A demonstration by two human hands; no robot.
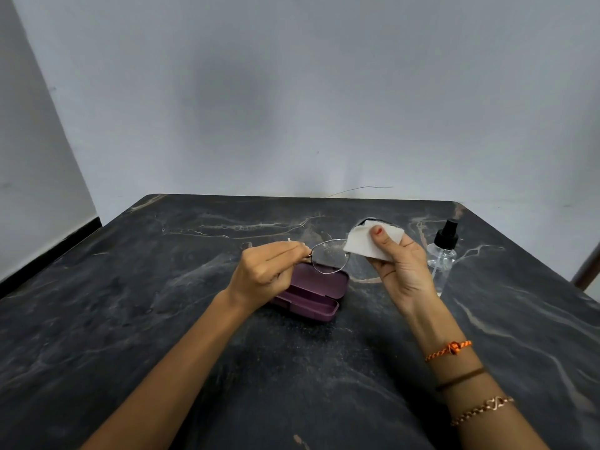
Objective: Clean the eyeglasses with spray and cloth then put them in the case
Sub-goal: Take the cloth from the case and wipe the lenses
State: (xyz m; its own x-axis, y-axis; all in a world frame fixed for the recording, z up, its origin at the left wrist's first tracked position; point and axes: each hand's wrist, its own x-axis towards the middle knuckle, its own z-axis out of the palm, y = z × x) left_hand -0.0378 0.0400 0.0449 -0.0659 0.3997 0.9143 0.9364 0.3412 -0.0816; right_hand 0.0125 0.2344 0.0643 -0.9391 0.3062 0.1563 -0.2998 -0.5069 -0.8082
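Note:
Thin metal-framed eyeglasses (329, 256) hang above the table, pinched at their left hinge by my left hand (266, 271). One lens shows clearly. The other lens is hidden behind a folded white cloth (360, 243), which my right hand (401, 264) presses around it with the thumb on top. Under the glasses a purple case (311, 293) lies open on the table, its lid tilted back and nothing in it that I can see. A clear spray bottle (442, 254) with a black pump top stands upright just right of my right hand.
The dark marble-patterned table (162, 319) reaches to a grey wall at the back. Its left and right edges drop off. A brown post (587, 267) shows past the right edge. Bracelets sit on my right wrist.

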